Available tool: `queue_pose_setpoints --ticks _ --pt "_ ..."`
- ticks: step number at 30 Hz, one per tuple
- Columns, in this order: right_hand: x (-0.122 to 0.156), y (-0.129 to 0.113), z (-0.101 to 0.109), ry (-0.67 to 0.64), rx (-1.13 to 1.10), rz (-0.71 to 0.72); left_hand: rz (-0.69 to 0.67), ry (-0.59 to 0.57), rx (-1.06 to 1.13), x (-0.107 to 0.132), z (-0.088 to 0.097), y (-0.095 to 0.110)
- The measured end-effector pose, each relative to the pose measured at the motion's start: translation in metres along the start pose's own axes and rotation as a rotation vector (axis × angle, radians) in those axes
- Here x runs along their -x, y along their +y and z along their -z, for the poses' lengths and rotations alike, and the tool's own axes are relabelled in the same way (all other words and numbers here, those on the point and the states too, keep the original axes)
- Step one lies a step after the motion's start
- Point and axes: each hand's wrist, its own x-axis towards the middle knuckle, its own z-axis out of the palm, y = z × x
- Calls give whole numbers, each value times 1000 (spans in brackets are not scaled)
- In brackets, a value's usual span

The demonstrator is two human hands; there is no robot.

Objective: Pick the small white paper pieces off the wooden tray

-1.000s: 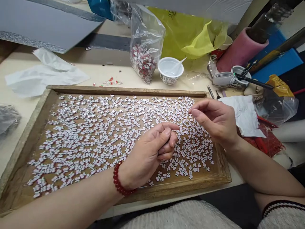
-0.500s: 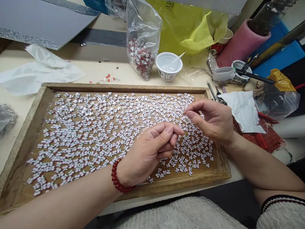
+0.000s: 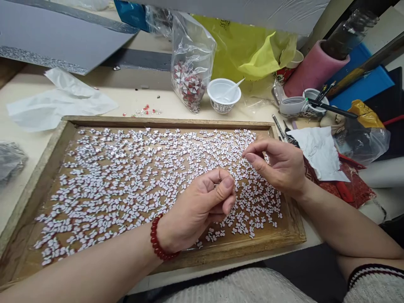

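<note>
A shallow wooden tray (image 3: 50,155) lies in front of me, strewn with several small white flower-shaped pieces (image 3: 126,168). My left hand (image 3: 198,208), a red bead bracelet on its wrist, hovers over the tray's right half with thumb pressed to curled fingers, pinching something tiny I cannot make out. My right hand (image 3: 279,164) is held above the tray's right end, thumb and forefinger pinched together; what is between them is too small to see.
Behind the tray stand a clear bag of red-and-white pieces (image 3: 191,63), a white cup with a stick (image 3: 224,94), yellow plastic (image 3: 252,50) and a pink roll (image 3: 311,69). White paper (image 3: 317,149), tools and bags crowd the right; a white sheet (image 3: 59,101) lies at left.
My left hand's thumb has curled in tighter over the fingers. My right hand has drifted slightly left and down, staying pinched. The view shifted a little.
</note>
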Motion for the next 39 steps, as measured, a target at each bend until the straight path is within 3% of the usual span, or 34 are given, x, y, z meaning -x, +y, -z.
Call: queue_pose_setpoints --ticks 4,7,14,18,20,23,26,28,39 --pt "-1 -5 -3 -155 -52 203 -25 22 7 0 0 -2" --pt "1 -6 -6 -215 -98 274 -34 42 14 0 2 -3" --pt "4 -10 -11 -220 -176 226 -23 55 7 0 1 -3" --pt "-1 -7 -4 -185 -226 149 -12 29 43 0 -2 -1" --pt "-5 2 7 -70 -118 54 5 42 85 0 -2 -1" --pt "-11 27 25 106 282 -105 22 75 115 -1 -2 -1" --pt "-14 50 35 29 599 -102 28 68 90 -1 -2 -1" --pt "-13 59 35 -47 693 -97 37 57 72 0 -2 0" --pt "-10 63 26 -140 833 -64 66 51 -28 0 0 -2"
